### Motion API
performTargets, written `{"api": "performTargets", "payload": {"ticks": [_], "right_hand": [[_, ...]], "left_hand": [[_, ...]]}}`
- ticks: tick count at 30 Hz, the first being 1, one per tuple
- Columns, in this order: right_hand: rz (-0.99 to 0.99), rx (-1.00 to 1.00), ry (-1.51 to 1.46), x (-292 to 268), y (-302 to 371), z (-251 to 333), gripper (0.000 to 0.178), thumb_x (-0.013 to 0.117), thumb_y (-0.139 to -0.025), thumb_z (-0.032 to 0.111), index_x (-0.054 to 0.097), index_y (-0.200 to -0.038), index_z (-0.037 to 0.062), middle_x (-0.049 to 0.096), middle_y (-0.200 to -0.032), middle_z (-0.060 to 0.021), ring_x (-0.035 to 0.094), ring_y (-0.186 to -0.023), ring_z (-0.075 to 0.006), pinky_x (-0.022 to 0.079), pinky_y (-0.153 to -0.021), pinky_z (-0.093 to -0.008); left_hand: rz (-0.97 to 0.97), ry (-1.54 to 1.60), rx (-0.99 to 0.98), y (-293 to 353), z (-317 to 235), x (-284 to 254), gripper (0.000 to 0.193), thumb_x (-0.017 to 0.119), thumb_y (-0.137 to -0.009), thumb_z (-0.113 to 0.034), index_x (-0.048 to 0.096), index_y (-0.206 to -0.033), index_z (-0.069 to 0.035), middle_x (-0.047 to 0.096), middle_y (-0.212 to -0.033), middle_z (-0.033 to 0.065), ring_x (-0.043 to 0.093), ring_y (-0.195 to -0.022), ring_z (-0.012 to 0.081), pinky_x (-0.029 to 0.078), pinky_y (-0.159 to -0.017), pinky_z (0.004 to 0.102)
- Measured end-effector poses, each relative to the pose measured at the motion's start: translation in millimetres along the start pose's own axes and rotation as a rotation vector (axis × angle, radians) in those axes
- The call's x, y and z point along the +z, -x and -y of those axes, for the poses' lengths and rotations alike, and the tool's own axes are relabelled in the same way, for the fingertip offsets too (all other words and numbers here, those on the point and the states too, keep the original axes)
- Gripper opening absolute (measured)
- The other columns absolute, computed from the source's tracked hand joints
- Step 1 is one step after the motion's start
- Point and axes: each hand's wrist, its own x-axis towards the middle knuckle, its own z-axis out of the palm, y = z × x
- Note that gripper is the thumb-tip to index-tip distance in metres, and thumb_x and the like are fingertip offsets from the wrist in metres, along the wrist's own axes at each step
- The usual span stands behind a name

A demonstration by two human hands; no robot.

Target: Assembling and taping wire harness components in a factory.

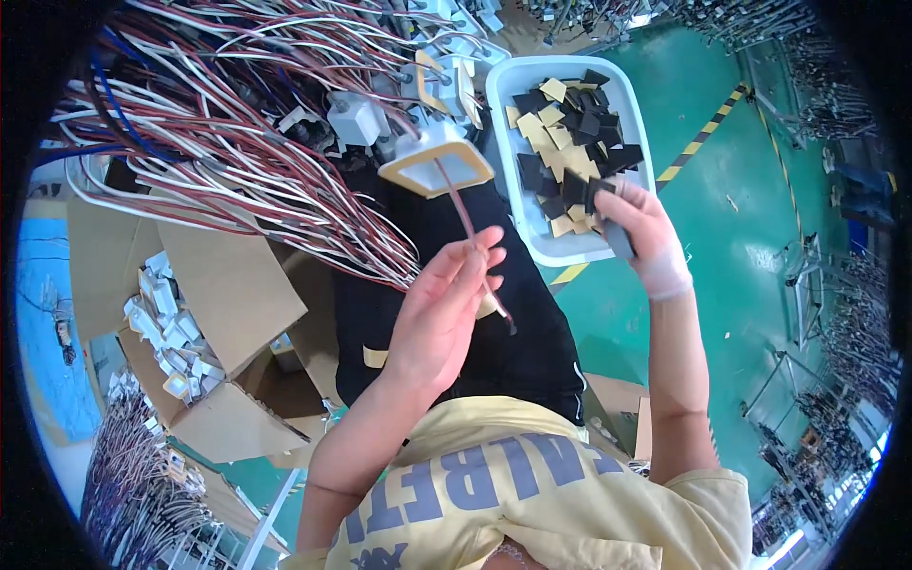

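My left hand (443, 309) is closed, with the fingertips pinching a thin reddish-brown cable (460, 201). Its dark-tipped end hangs out below the fingers, above my lap. Beyond the fingers the cable runs up into a white square housing (439, 171) with a beige rim, its hollow side toward me. Over the near right edge of a white plastic basin (635, 90), my right hand (648, 237) pinches a flat dark foam pad (617, 237). Black and tan foam pads (560, 142) lie loosely heaped in that basin.
A thick bundle of red-brown and white cables (237, 142) with white housings (356, 119) fills the upper left. At the left stands an open cardboard box (233, 418), beside more white parts (171, 328). Green floor (708, 332) with striped tape (703, 138) lies right, with cable racks beyond.
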Motion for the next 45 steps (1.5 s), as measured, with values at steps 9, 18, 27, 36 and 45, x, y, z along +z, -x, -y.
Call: {"api": "performTargets", "payload": {"ticks": [9, 18, 27, 36, 45], "right_hand": [[0.283, -0.086, -0.060, 53.2, 62.7, 33.2, 0.016, 0.069, -0.080, 0.018, 0.063, -0.086, 0.0045, 0.056, -0.073, 0.0019, 0.049, -0.066, -0.0065, 0.037, -0.060, -0.0197], [-0.187, -0.473, 0.550, 35.3, 56.7, 23.2, 0.038, 0.065, -0.078, 0.005, 0.059, -0.115, 0.0027, 0.056, -0.089, -0.0036, 0.051, -0.067, -0.0079, 0.042, -0.061, -0.0217], [0.255, -0.960, 0.604, 85.0, 78.5, 37.5, 0.017, 0.068, -0.069, -0.003, 0.067, -0.086, 0.0019, 0.054, -0.084, -0.0063, 0.053, -0.075, -0.0180, 0.043, -0.065, -0.0273], [0.802, -0.790, 0.542, 86.0, 66.0, 59.3, 0.008, 0.071, -0.075, 0.001, 0.069, -0.082, 0.0038, 0.052, -0.082, -0.0029, 0.053, -0.079, -0.0171, 0.045, -0.071, -0.0287], [0.414, -0.614, 0.482, 93.6, 98.6, 34.6, 0.020, 0.066, -0.080, 0.005, 0.062, -0.099, 0.0006, 0.056, -0.088, -0.0016, 0.051, -0.081, -0.0066, 0.041, -0.071, -0.0210]], "left_hand": [[0.083, -0.043, 0.083, 10.5, -6.8, 13.0, 0.017, 0.057, -0.095, -0.015, 0.061, -0.106, -0.004, 0.059, -0.105, 0.0010, 0.052, -0.098, 0.0082, 0.039, -0.091, 0.0250], [-0.005, 0.068, 0.153, 22.9, -5.1, 16.3, 0.018, 0.059, -0.094, -0.016, 0.060, -0.108, -0.004, 0.060, -0.098, -0.0027, 0.051, -0.092, 0.0051, 0.038, -0.085, 0.0206], [0.070, -0.052, 0.013, 46.0, -24.9, 5.8, 0.021, 0.058, -0.095, -0.017, 0.060, -0.111, -0.004, 0.059, -0.100, -0.0033, 0.051, -0.093, 0.0038, 0.040, -0.085, 0.0205], [0.220, 0.026, -0.267, 70.2, -48.9, -13.6, 0.021, 0.058, -0.095, -0.020, 0.061, -0.109, -0.005, 0.063, -0.108, 0.0020, 0.056, -0.105, 0.0102, 0.041, -0.092, 0.0237], [0.082, 0.042, 0.025, 69.1, -14.0, -8.8, 0.016, 0.058, -0.094, -0.015, 0.063, -0.103, -0.003, 0.058, -0.096, -0.0044, 0.050, -0.088, 0.0039, 0.040, -0.084, 0.0206]]}}
